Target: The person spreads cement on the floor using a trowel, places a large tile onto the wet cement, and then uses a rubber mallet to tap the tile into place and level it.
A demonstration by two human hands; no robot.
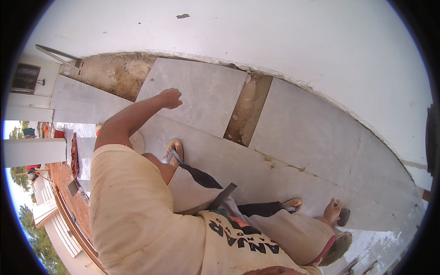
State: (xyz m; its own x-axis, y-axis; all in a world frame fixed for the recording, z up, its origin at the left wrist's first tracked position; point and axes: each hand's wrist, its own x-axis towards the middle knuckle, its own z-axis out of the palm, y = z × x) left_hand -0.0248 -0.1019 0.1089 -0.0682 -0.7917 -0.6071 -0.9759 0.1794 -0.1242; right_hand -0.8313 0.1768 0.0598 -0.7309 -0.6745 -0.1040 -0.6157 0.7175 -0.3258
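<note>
My left arm reaches forward across a large grey floor tile (197,87). My left hand (171,98) is curled into a fist low over that tile, and nothing shows in its fingers. Whether its knuckles touch the surface I cannot tell. Out to the right, beyond my knee, my right hand (332,211) is closed beside the tiled floor. The dark, blocky head of what looks like a rubber mallet (343,217) shows against it; the handle is hidden. Between the grey tile and another large tile (311,123) runs a narrow gap (249,110) with bare mortar bed.
A white wall (284,36) with a rough lower edge runs along the far side. More bare bed (114,73) lies at the left, near a metal bar (57,54). My sandalled foot (174,151) rests on the near tiles. A dark flat bar (222,196) sticks up by my lap.
</note>
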